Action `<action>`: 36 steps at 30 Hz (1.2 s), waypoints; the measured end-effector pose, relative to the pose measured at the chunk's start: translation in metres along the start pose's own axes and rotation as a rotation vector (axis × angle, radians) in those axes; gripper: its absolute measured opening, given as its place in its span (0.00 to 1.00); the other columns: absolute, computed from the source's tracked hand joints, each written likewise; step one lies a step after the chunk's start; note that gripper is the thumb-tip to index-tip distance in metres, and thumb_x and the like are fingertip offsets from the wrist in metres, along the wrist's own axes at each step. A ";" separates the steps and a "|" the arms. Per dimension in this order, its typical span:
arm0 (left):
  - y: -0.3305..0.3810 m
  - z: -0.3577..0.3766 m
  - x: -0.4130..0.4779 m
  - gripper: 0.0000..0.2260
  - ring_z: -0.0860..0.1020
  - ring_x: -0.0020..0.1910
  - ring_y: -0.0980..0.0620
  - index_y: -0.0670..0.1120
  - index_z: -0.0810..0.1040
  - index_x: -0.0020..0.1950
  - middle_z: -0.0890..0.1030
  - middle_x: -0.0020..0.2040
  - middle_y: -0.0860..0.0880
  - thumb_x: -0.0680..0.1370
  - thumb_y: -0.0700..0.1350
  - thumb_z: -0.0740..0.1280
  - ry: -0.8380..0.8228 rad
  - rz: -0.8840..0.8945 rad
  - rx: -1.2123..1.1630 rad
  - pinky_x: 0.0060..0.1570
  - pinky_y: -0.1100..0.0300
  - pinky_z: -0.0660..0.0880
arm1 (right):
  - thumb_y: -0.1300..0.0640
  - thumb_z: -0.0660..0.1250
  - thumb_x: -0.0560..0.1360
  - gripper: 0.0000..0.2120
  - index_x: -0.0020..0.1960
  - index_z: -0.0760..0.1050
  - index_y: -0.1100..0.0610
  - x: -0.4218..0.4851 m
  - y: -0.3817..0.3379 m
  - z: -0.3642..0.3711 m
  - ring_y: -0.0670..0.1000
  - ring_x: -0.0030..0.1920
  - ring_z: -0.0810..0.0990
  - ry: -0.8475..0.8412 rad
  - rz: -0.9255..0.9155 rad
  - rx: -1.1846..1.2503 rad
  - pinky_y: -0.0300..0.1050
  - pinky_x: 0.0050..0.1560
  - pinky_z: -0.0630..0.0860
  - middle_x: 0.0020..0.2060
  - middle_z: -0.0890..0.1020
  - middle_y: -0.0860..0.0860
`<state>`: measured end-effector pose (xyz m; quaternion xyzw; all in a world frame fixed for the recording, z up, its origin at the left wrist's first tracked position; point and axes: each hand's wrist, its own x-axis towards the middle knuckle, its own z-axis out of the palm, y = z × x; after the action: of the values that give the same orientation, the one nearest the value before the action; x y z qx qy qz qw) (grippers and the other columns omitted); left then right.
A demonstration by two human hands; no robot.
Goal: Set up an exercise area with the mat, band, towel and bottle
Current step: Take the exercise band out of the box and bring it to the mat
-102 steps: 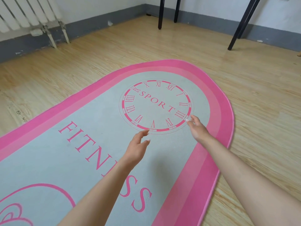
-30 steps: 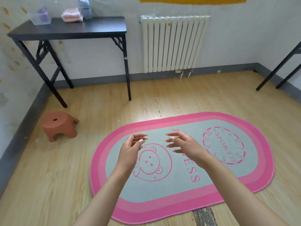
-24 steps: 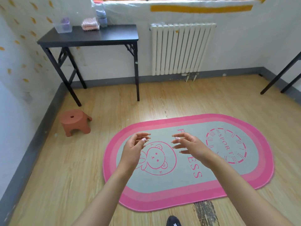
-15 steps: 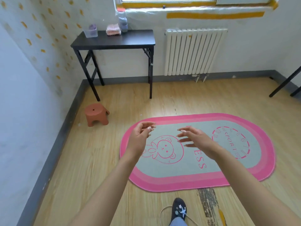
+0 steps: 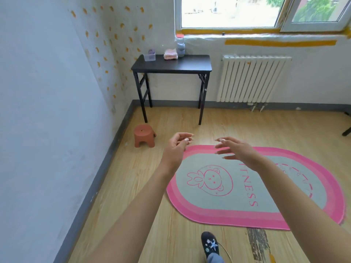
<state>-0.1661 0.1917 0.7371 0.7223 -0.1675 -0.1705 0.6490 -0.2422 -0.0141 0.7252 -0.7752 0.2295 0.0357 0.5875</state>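
A pink and grey oval mat point(image 5: 218, 205) lies flat on the wood floor at the right. Both my hands hang in the air above its far left end, holding nothing: my left hand point(image 5: 174, 149) with fingers loosely curled, my right hand point(image 5: 237, 150) with fingers spread. Far ahead, a black table point(image 5: 190, 63) stands against the wall. On it sit a folded pink towel point(image 5: 171, 54), a pale bottle with a red cap point(image 5: 180, 46), and a clear tub point(image 5: 149, 56) with something purple inside.
A small brown stool point(image 5: 144, 135) stands on the floor left of the mat, near the table's legs. A white radiator point(image 5: 252, 80) is under the window. A wall runs along the left. My dark shoe point(image 5: 209, 244) shows at the bottom.
I rose from crouching over the mat's clock print and stepped back. The view lifted and turned toward the table and window. Both hands stayed raised and empty.
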 end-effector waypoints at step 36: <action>0.012 -0.160 0.247 0.10 0.80 0.51 0.52 0.46 0.79 0.53 0.82 0.51 0.48 0.81 0.40 0.58 0.188 -0.125 -0.048 0.50 0.62 0.76 | 0.52 0.57 0.81 0.13 0.65 0.70 0.52 0.273 -0.169 0.079 0.50 0.51 0.83 -0.127 -0.110 0.065 0.48 0.54 0.79 0.55 0.81 0.50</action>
<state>0.1267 0.2167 0.7574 0.7282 -0.0564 -0.1460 0.6673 0.0853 0.0079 0.7640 -0.7632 0.1498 0.0449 0.6270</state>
